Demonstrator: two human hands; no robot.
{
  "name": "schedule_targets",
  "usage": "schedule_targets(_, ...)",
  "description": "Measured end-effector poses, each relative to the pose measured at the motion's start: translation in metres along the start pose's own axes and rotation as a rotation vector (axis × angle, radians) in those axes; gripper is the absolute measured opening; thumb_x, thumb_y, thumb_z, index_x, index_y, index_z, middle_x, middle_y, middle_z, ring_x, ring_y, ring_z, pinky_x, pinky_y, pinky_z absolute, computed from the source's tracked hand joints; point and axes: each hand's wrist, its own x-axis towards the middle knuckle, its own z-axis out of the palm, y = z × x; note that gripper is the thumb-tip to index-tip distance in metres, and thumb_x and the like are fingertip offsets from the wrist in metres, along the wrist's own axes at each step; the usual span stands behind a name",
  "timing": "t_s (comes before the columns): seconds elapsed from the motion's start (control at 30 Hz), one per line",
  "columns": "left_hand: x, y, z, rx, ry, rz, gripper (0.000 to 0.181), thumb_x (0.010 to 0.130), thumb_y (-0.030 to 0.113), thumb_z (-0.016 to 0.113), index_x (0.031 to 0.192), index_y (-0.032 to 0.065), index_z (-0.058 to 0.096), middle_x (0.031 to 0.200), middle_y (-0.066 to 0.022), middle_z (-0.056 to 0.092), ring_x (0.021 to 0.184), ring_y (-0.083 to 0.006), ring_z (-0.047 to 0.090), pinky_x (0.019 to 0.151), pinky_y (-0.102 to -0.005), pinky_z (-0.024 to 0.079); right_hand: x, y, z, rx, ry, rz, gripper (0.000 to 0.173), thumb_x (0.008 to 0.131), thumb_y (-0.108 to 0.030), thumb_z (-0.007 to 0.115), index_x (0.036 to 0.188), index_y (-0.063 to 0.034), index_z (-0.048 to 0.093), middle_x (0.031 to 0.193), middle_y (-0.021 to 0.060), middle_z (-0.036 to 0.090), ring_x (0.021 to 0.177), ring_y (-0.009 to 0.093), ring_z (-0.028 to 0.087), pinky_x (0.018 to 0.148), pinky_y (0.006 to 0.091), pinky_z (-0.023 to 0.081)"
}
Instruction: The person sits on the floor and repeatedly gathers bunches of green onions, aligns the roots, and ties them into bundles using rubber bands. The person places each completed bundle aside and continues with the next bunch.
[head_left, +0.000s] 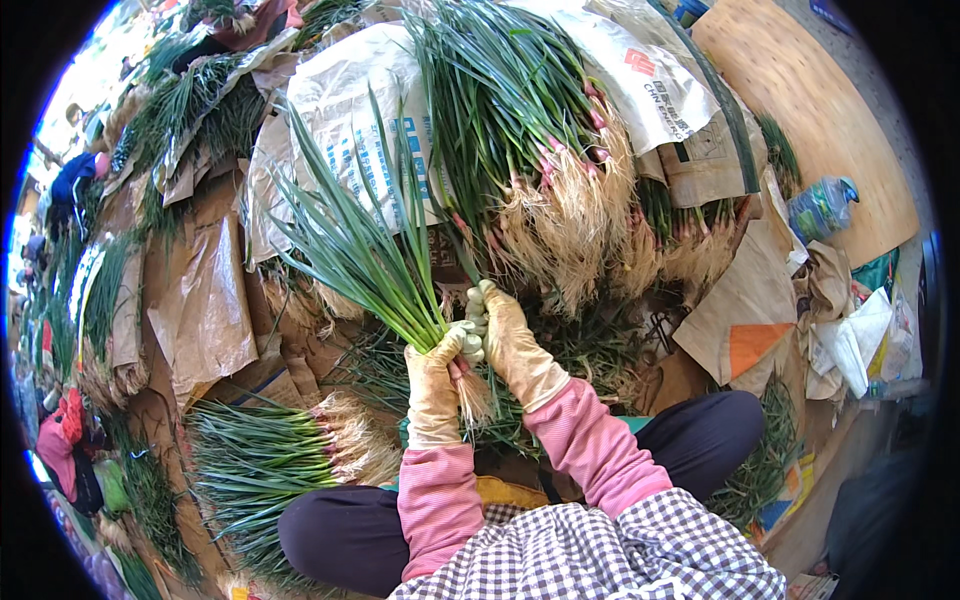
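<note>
My left hand (442, 349), in a soiled cream glove, is closed around a bunch of green garlic shoots (375, 262). Their leaves fan up and to the left, and their pale roots hang below the fist. Beside it, almost touching, is my right hand (499, 315), gloved too, its fingers curled near a leaf; whether it grips that leaf is unclear. A large heap of similar plants (555, 150) with pinkish bulbs and long roots lies ahead on white woven sacks (360, 90). By my left knee rests a row of plants (270, 457), roots facing right.
Loose leaves (600, 337) litter the ground before me. A large plastic bottle (821, 208) lies by a plywood board (795, 97) at right. Brown sacking (206, 300) covers ground at left. Farther left are more plant piles (112, 300) and a person in dark blue (71, 184).
</note>
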Motion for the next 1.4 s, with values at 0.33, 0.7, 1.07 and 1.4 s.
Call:
schedule_targets(0.33, 0.003, 0.029, -0.002, 0.107, 0.016, -0.052, 0.016, 0.088, 0.012, 0.066, 0.095, -0.0026, 0.066, 0.057, 0.0027, 0.046, 0.047, -0.0094, 0.047, 0.045, -0.0208, 0.034, 0.005, -0.056, 0.030, -1.794, 0.083, -1.229, 0.036, 0.081, -0.044, 0.070, 0.079, -0.0099, 0.060, 0.062, 0.0052, 0.057, 0.051, 0.016, 0.053, 0.048, 0.0300, 0.044)
schedule_targets(0.7, 0.021, -0.011, 0.005, 0.075, 0.188, -0.050, 0.015, 0.080, 0.013, 0.077, 0.076, 0.0011, 0.067, 0.057, -0.0033, 0.061, 0.039, -0.0078, 0.048, 0.035, -0.0221, 0.036, -0.051, -0.032, 0.002, -1.416, -0.176, -1.037, 0.024, 0.075, -0.014, 0.076, 0.098, -0.0075, 0.070, 0.088, 0.0106, 0.070, 0.077, 0.025, 0.068, 0.066, 0.0333, 0.054)
schedule_targets(1.07, 0.004, -0.005, 0.005, 0.088, 0.019, -0.080, 0.014, 0.082, 0.000, 0.070, 0.070, -0.0033, 0.063, 0.050, -0.0052, 0.055, 0.037, -0.0101, 0.047, 0.039, -0.0247, 0.043, -0.046, -0.039, -0.013, -1.248, -0.328, -0.822, 0.039, 0.095, -0.026, 0.056, 0.125, -0.0007, 0.054, 0.121, 0.0192, 0.061, 0.109, 0.029, 0.061, 0.091, 0.0336, 0.049)
schedule_targets(1.4, -0.011, 0.013, 0.009, 0.338, 0.025, -0.105, 0.010, 0.079, 0.004, 0.071, 0.073, -0.0026, 0.066, 0.054, -0.0028, 0.059, 0.041, -0.0072, 0.050, 0.039, -0.0201, 0.035, -0.035, -0.043, -0.019, -1.609, -0.518, -1.001, 0.004, 0.079, -0.012, 0.064, 0.080, -0.0100, 0.067, 0.078, 0.0071, 0.067, 0.073, 0.026, 0.066, 0.063, 0.0339, 0.051)
